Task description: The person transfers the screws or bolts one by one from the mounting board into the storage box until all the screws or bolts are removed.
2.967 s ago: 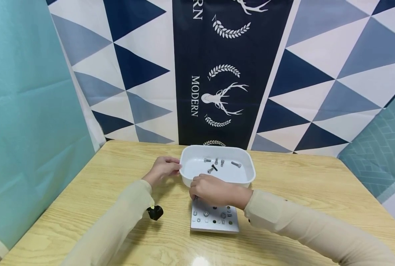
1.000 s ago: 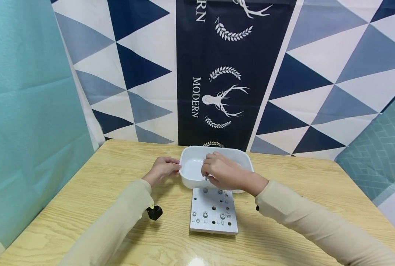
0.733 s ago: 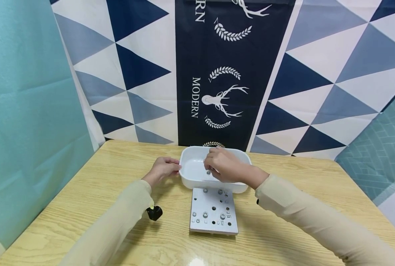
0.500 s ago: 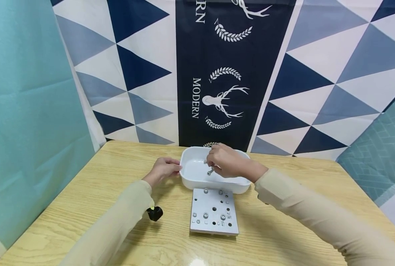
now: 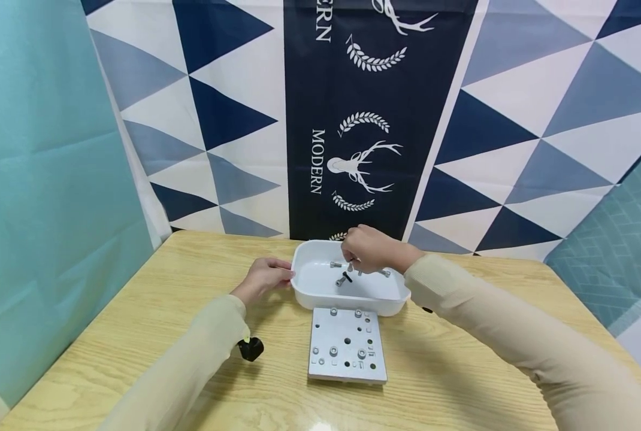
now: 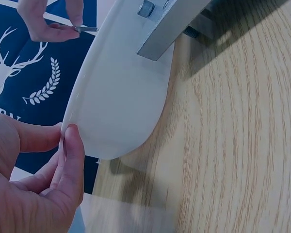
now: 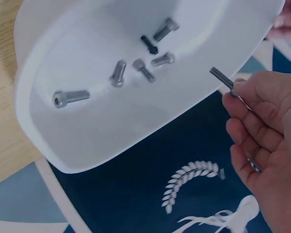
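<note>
In the head view my left hand (image 5: pixel 265 278) pinches the left rim of a white plastic tray (image 5: pixel 347 303); the left wrist view shows thumb and fingers on that rim. My right hand (image 5: pixel 373 248) is raised over the tray's back part. Between its thumb and index finger it pinches a silver bolt (image 7: pixel 222 78), threaded end pointing out over the tray. A small bit of metal (image 7: pixel 254 165) also shows by its lower curled fingers; what it is I cannot tell. Several silver socket-head bolts (image 7: pixel 71 98) and one black bolt (image 7: pixel 149 44) lie in the tray.
A silver metal plate (image 5: pixel 347 328) with holes and several bolts seated in it lies in front of the tray, raised slightly off the wooden table (image 5: pixel 277 395). A patterned cloth (image 5: pixel 234 120) hangs behind the table. A black wrist camera (image 5: pixel 251 348) sits below the left cuff.
My right hand has gone from the plate's upper left corner to the tray, then back and up over it, uncovering the bolts there. My left hand has stayed on the rim.
</note>
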`<state>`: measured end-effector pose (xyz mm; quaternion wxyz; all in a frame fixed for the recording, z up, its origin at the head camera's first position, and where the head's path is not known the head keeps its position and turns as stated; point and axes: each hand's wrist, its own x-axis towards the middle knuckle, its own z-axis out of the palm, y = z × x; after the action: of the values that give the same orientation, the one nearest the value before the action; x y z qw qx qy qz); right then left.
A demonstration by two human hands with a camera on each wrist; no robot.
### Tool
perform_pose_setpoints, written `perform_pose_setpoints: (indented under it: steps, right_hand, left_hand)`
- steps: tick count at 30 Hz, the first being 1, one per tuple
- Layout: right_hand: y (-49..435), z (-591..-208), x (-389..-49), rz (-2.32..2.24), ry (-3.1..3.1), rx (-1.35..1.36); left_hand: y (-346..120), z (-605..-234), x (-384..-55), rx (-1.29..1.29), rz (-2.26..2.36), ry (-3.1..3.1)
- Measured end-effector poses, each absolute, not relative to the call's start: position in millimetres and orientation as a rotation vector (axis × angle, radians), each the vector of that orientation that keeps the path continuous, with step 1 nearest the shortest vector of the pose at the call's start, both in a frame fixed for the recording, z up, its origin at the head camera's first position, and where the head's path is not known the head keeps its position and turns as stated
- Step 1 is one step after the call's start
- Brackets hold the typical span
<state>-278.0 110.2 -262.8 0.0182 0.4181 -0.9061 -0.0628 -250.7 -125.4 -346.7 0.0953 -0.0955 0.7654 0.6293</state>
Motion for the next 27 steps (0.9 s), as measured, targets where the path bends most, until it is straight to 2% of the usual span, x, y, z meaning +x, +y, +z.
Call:
perform_pose_setpoints:
  steps: [8,16,21,27]
  right_hand:
    - [122,-264,-294,-0.124,-3.167,1.084]
    - [132,-268,-294,-0.120,-3.257,1.019]
    - [135,-267,-282,-0.086,-3.128,1.144]
    - [127,-274,-248,-0.122,-2.803,1.382]
  left_hand:
    - [-125,-346,-250,-0.296,1.860,2.263]
    - [-126,-344,-249,-0.301,1.841,2.273]
    - [-126,-344,-250,-0.285,1.862,2.267]
    - [-125,-346,-251,-0.268,1.893,2.256]
